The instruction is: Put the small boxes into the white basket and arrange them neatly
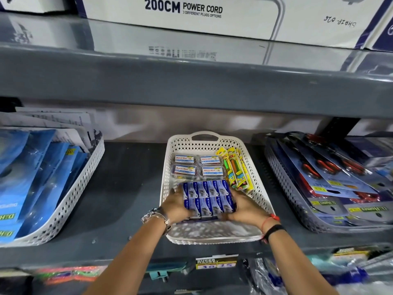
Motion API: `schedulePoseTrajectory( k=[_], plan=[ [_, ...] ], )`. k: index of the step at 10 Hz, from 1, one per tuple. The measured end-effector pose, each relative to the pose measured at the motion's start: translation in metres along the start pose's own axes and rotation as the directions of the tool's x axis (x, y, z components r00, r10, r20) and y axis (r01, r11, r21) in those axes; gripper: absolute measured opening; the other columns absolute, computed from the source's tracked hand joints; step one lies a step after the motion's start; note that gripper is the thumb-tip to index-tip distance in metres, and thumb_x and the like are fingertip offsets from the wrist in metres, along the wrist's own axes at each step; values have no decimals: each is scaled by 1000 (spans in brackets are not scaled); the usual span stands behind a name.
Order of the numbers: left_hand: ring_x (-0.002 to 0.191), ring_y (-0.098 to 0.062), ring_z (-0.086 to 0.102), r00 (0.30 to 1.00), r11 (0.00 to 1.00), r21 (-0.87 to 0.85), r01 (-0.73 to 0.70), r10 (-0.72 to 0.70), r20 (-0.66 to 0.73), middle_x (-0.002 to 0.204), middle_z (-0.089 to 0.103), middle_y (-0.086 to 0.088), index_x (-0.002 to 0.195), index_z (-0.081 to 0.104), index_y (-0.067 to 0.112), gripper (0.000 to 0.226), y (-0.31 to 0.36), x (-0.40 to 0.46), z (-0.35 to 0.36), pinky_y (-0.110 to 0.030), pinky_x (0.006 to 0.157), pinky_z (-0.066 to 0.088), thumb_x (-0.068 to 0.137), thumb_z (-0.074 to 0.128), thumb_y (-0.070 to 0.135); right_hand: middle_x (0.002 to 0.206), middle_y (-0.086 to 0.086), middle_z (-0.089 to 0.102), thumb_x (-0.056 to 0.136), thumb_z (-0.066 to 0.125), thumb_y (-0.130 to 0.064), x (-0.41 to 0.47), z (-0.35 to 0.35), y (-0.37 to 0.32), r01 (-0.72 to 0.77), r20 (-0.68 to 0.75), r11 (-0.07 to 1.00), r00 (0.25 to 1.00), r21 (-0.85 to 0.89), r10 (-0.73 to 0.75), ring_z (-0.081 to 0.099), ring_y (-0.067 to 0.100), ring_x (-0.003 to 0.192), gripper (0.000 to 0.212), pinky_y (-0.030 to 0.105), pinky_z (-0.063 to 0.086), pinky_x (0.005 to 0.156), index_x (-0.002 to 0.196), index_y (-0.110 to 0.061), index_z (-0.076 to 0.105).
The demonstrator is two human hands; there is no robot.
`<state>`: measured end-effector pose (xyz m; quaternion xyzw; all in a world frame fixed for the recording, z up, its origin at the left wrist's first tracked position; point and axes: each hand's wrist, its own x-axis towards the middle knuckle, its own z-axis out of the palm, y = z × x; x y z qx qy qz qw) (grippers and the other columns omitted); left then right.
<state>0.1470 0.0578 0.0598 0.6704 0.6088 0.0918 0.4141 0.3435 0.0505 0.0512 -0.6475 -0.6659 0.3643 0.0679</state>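
Note:
A white perforated basket stands on the grey shelf, its handle at the far end. Inside its near half sits a tight block of small blue-and-white boxes in two rows. My left hand presses against the block's left side and my right hand against its right side, so both hands clamp the block between them. Behind the boxes lie several clear plastic tubs with labels. Yellow packets lean along the basket's right wall.
A white basket with blue packets stands to the left. On the right, a basket holds carded scissors. The grey shelf shows between the baskets. An upper shelf hangs overhead, carrying large cartons.

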Motion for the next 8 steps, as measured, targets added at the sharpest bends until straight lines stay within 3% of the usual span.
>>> schedulePoseTrajectory(
  k=[1, 2, 3, 5, 6, 7, 8],
  plan=[
    [126, -27, 38, 999, 994, 103, 25, -27, 20, 152, 2, -14, 140, -12, 13, 110, 2, 1, 3, -28, 101, 33, 72, 74, 7, 157, 5, 1, 66, 77, -38, 1, 1, 2, 8, -6, 999, 1000, -52, -8, 0, 21, 144, 114, 33, 4, 116, 146, -17, -2],
    [103, -20, 55, 998, 994, 96, 56, -52, -46, 153, 0, -15, 138, -17, 16, 107, 3, 3, 8, -20, 78, 49, 75, 65, -9, 157, 5, 1, 65, 78, -36, 3, 2, 3, 8, -22, 997, 1000, -80, -10, -2, 21, 144, 115, 31, 1, 115, 145, -13, -1],
    [65, -8, 52, 989, 996, 47, 73, -66, -130, 146, 26, -17, 140, -15, 14, 99, 1, 6, 9, -21, 57, 54, 78, 56, -16, 157, 6, 6, 67, 76, -35, 4, 4, 3, 11, -47, 993, 999, -116, -16, 0, 22, 144, 109, 29, 1, 114, 145, -10, 5],
    [67, -12, 56, 971, 993, -59, 98, -108, -213, 120, 53, -14, 142, 3, 11, 82, -9, 14, 14, -13, 47, 52, 81, 50, -18, 155, 6, 16, 67, 78, -24, 1, 6, 2, 1, -95, 998, 995, -65, -7, 9, 22, 143, 104, 29, 8, 115, 145, -12, 10],
    [71, -13, 53, 969, 993, 52, 107, -92, -230, 118, 53, -16, 141, -2, 8, 82, -7, 13, 15, -11, 38, 46, 82, 49, -18, 154, 7, 21, 67, 78, -21, -1, 2, -2, -13, -58, 998, 998, -61, 9, 16, 23, 142, 103, 29, 13, 115, 145, -12, 11],
    [64, -10, 48, 975, 980, 178, 94, -54, -217, 129, 45, -18, 139, -9, 5, 83, -5, 9, 18, -11, 36, 42, 82, 48, -15, 141, 8, 41, 71, 76, -19, -6, -4, -5, -37, -17, 993, 999, -114, 35, 38, 25, 130, 92, 29, 29, 110, 143, -12, 20],
    [79, -17, 60, 972, 978, 207, -32, 79, -220, 138, 35, -18, 140, -5, 6, 87, -2, -2, 10, -12, 59, 50, 80, 56, -10, 119, -1, 53, 76, 72, -18, -13, -10, -14, -18, -103, 976, 995, -217, -4, 53, 24, 111, 57, 24, 46, 93, 124, -17, 42]
  ],
)
